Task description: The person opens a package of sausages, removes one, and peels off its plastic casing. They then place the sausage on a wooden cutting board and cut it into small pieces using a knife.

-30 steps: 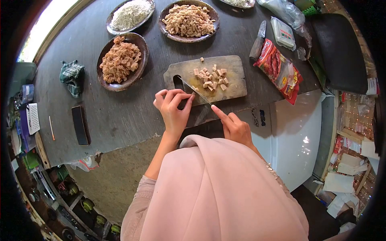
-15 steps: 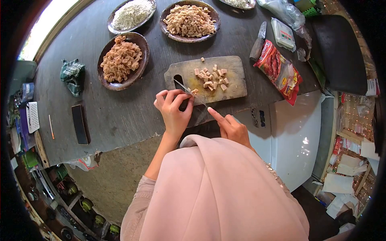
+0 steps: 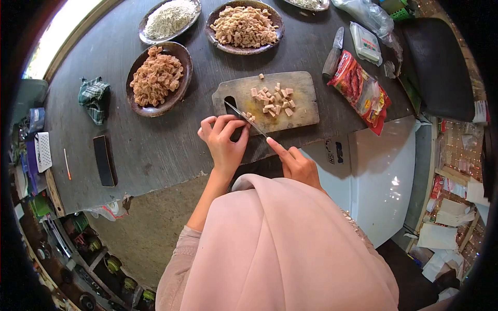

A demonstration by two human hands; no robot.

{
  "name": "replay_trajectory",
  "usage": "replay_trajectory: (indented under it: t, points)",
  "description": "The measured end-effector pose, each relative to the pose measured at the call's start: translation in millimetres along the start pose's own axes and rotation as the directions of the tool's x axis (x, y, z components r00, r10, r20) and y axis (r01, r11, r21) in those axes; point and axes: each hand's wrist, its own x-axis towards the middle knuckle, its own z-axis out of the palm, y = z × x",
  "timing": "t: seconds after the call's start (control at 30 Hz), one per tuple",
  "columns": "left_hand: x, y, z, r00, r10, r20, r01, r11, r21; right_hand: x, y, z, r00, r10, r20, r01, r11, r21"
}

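Observation:
A wooden cutting board (image 3: pixel 303 98) lies near the table's front edge, with several small pale-pink cubes (image 3: pixel 278 97) on it. My right hand (image 3: pixel 300 167) is closed around a knife, index finger stretched along its back. The knife's blade (image 3: pixel 255 125) slants up and left over the board's lower left part, beside a few small cut pieces (image 3: pixel 250 116). At the board's lower left corner, my left hand (image 3: pixel 225 137) is bent with its fingertips by the blade. Whatever its fingers pinch is too hidden to name.
Beyond the board stand a plate of chopped pieces (image 3: pixel 245 28), a bowl of brownish slices (image 3: pixel 157 78) and a plate of whitish bits (image 3: pixel 170 19). At right lie a second knife (image 3: pixel 333 54) and a red packet (image 3: pixel 360 93); at left, a phone (image 3: pixel 104 160) and a cloth (image 3: pixel 94 98).
My right hand and the knife have shifted very slightly up and left. The small pieces beside the blade sit a little differently. My left hand has hardly moved.

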Motion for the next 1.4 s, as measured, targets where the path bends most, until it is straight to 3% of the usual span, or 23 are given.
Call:
replay_trajectory:
  t: [0.63, 1.4]
  points:
    - [1.0, -2.2, -0.3, 0.999, 0.034, -0.004, -0.034, 0.999, 0.017, -2.3, 10.0, 8.7, 0.997, -0.057, -0.051, 0.057, 0.998, 0.008]
    - [1.1, 1.0, 0.7, 0.998, 0.067, 0.004, -0.067, 0.994, 0.082, -4.0, 13.4, -2.7, 0.998, 0.007, 0.067, -0.012, 0.997, 0.071]
